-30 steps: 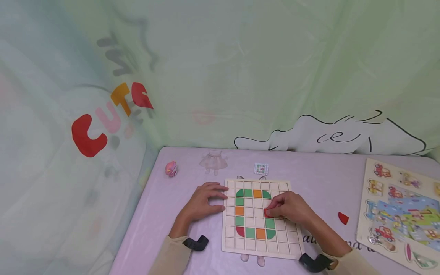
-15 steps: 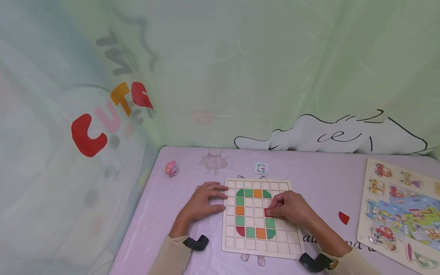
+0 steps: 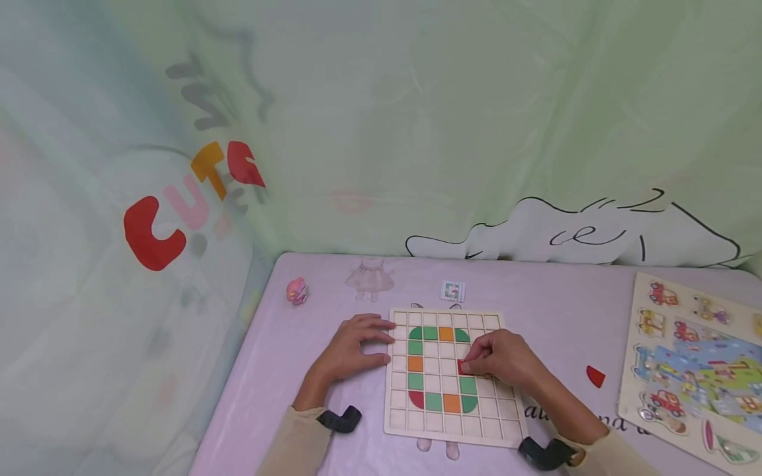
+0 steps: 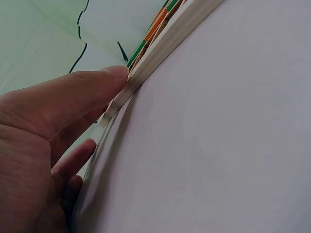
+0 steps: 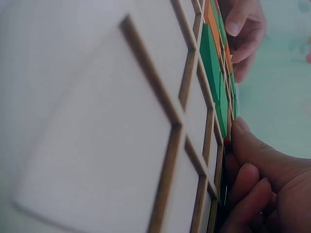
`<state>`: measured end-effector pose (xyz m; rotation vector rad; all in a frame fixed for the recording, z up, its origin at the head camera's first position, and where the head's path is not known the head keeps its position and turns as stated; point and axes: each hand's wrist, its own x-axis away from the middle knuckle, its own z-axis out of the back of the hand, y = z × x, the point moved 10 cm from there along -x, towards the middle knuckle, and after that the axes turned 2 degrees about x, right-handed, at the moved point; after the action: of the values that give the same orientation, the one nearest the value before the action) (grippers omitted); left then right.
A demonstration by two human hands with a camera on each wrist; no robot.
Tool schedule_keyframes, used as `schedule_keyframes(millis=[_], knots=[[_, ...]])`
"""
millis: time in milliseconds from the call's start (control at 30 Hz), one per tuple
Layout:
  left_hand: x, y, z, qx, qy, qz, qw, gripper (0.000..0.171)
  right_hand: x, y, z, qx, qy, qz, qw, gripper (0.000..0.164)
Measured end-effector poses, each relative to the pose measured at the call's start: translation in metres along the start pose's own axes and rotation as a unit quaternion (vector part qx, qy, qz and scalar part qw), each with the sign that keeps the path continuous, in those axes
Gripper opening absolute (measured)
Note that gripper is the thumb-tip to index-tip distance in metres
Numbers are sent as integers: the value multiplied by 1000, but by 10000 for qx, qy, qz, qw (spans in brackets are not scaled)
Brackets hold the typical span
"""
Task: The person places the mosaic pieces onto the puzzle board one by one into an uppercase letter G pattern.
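Observation:
A wooden grid board (image 3: 496, 430) lies on the table with a ring of green (image 3: 430, 334), orange (image 3: 415, 363) and red tiles set in its cells. At the ring's right side, my right hand (image 3: 503, 360) pinches a red tile (image 3: 461, 366) between thumb and fingers, right at a cell. The fingers partly cover that tile. My left hand (image 3: 351, 350) rests with spread, relaxed fingers at the board's left edge, its thumb (image 4: 114, 77) touching the rim in the left wrist view.
A loose red quarter-round tile (image 3: 595, 377) lies right of the board. Farther right is a picture puzzle board (image 3: 630, 370). A small pattern card (image 3: 453, 291) lies behind the grid, and a pink figurine (image 3: 296, 291) stands at the back left.

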<state>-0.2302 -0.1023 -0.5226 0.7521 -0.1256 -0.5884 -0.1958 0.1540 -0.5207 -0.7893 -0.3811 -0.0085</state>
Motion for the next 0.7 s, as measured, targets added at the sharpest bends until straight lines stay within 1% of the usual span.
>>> schedule_keyframes(millis=[200, 367, 500, 700], knots=[[0, -3, -1, 35, -28, 36, 10000, 29, 1, 0, 2, -100, -114, -60, 9999, 15], [-1, -4, -2, 19, -35, 24, 10000, 29, 5, 7, 11, -229, -214, -169, 9994, 24], [-1, -3, -2, -13, -16, -20, 10000, 29, 12, 16, 30, 9, -96, -125, 9999, 30], [-1, -3, -2, -45, -45, 26, 10000, 29, 24, 38, 65, 671, 220, -66, 9975, 33]])
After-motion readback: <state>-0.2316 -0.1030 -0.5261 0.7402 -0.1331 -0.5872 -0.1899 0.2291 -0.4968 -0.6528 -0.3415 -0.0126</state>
